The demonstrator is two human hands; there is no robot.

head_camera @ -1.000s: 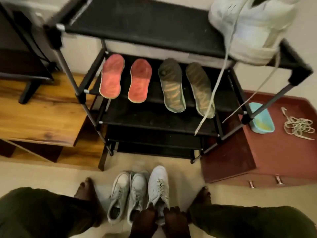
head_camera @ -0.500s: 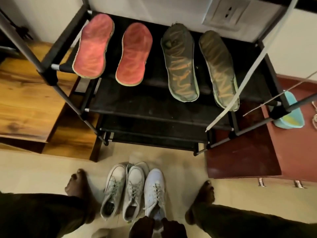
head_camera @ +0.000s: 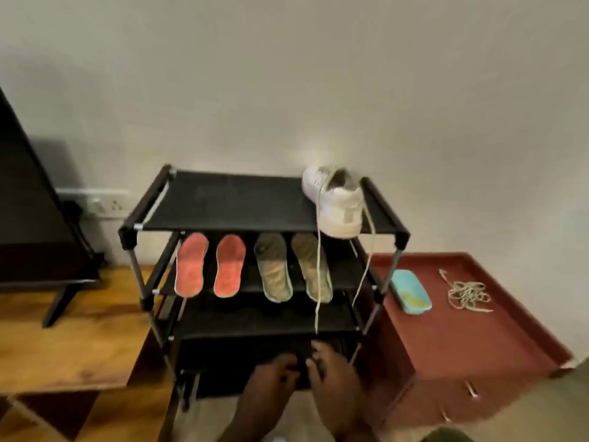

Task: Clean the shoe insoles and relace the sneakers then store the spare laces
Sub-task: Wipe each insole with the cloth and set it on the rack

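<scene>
Standing by the wall (head_camera: 318, 90), the rack (head_camera: 229, 199) has a cabinet (head_camera: 446, 339) beside it. A sneaker (head_camera: 338, 205) sits at the top shelf's right end, its lace ends dangling; four insoles (head_camera: 274, 269) lie on the second shelf. Left hand (head_camera: 267, 378) and right hand (head_camera: 331, 368) meet low before the rack, fingers too blurred to tell. Spare laces (head_camera: 467, 293) lie coiled on the cabinet.

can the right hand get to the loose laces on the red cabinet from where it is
Probably yes: the laces lie uncovered on the red cabinet beside the rack, and the right hand is in front of the rack.
</scene>
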